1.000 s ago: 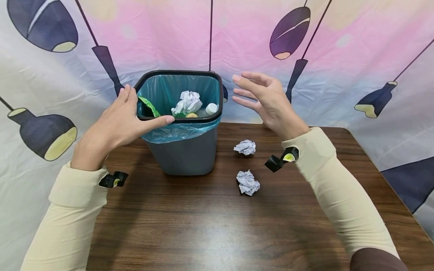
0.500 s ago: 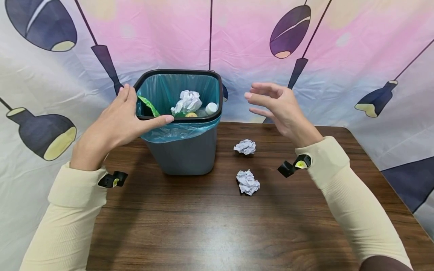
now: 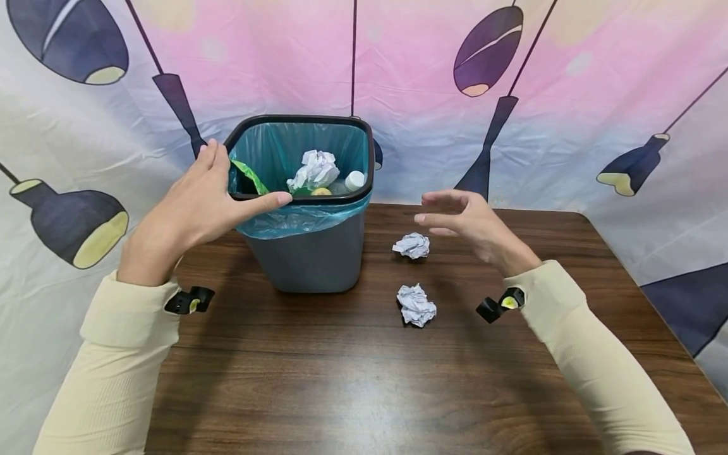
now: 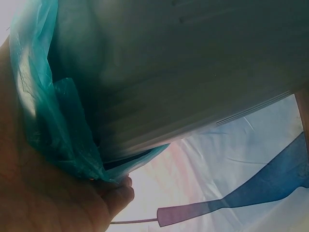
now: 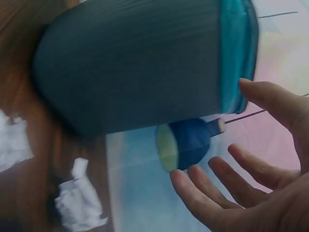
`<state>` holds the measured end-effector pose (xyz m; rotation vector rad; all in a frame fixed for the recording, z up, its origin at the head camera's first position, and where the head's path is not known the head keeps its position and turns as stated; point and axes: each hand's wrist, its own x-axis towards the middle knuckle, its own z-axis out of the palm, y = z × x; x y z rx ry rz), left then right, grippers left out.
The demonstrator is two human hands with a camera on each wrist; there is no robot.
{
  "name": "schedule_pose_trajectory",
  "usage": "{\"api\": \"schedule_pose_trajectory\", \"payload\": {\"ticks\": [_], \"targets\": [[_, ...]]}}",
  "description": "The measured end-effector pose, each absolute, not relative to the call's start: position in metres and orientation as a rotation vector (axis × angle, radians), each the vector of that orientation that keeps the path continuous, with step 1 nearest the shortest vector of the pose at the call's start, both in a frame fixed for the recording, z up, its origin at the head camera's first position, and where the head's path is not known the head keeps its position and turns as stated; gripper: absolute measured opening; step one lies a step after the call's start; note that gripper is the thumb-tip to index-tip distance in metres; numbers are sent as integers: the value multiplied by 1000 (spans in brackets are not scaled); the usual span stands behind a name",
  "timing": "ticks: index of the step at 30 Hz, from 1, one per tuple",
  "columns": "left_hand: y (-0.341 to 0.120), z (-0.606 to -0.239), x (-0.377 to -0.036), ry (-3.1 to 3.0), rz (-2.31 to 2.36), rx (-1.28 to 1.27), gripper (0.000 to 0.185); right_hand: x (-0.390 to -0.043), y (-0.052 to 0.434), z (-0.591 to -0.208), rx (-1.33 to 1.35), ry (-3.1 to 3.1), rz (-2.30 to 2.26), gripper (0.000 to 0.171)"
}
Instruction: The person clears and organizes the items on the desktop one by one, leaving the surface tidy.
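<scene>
A grey trash bin (image 3: 307,259) with a black rim and a teal liner bag (image 3: 296,221) stands on the table. My left hand (image 3: 190,202) rests on its near left corner, thumb along the front rim and fingers along the left side. In the left wrist view the folded bag (image 4: 72,140) hangs beside my hand. My right hand (image 3: 472,224) is in the air right of the bin, fingers spread with nothing in them. Just left of and below it, a crumpled paper ball (image 3: 412,246) lies on the wood; a second paper ball (image 3: 416,305) lies nearer me.
Inside the bin are a crumpled white paper (image 3: 315,170), a green wrapper (image 3: 250,177), a white-capped bottle (image 3: 354,182) and a yellowish item (image 3: 321,191). A patterned curtain (image 3: 421,82) hangs behind the dark wooden table (image 3: 318,379).
My right hand has come away from beside the bin's rim, moving right and then down toward the paper balls. The left hand, bin and paper balls have stayed put.
</scene>
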<state>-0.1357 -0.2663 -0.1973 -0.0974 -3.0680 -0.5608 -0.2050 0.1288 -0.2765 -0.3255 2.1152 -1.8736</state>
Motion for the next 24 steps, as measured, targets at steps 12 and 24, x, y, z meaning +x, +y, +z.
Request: {"api": "schedule_pose_trajectory", "payload": {"ticks": [12, 24], "targets": [[-267, -197, -137, -3081, -553, -89, 127, -193, 133, -326, -415, 2375, -1409, 71], [-267, -197, -137, -3080, -558, -87, 127, -185, 134, -362, -621, 2355, -1160, 75]]}}
